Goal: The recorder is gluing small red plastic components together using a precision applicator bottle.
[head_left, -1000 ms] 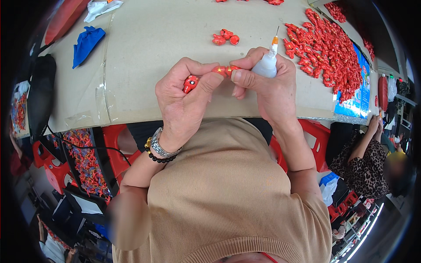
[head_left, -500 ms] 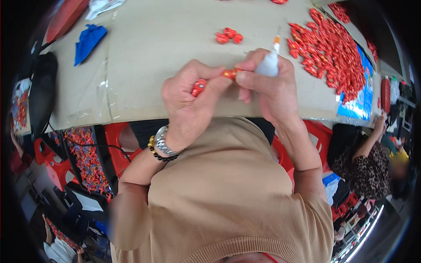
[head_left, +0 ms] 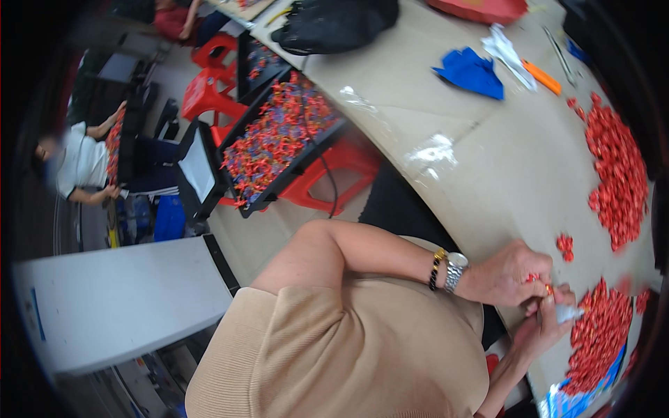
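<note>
In the frame's lower right, the left hand (head_left: 509, 274) and right hand (head_left: 546, 326) pinch a red piece (head_left: 548, 290) between them, the right also clasping a bottle (head_left: 568, 313): fitting work, I'd judge, that next calls for steadiness.

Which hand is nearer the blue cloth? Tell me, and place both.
Left. The left hand is below the blue cloth in the picture, slightly to its right; the right hand is farther down and right, beyond the left hand.
</note>
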Demonstrator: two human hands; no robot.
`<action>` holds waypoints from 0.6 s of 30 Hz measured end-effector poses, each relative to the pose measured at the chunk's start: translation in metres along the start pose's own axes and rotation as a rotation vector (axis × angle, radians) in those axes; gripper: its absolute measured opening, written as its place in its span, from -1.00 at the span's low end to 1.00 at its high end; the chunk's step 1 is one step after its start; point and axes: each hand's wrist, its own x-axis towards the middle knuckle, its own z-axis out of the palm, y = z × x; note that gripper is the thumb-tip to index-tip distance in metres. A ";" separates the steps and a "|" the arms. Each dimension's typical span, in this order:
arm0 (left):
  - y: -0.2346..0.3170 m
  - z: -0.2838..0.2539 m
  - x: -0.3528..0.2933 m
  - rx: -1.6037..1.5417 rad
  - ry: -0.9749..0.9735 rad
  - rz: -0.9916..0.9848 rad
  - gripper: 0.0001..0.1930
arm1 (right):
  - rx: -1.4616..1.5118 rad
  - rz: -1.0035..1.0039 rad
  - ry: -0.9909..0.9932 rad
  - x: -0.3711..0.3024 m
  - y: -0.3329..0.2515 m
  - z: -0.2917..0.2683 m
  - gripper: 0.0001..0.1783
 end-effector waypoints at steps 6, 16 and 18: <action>-0.001 0.000 0.000 -0.039 -0.017 0.071 -0.83 | -0.038 -0.046 -0.046 0.003 0.003 -0.001 -0.82; -0.006 0.004 -0.003 -0.007 -0.029 0.115 -0.82 | -0.029 -0.036 -0.068 0.002 0.011 -0.018 -0.82; -0.006 0.004 -0.003 0.020 -0.029 0.126 -0.80 | -0.035 -0.041 -0.067 0.001 0.006 -0.016 -0.81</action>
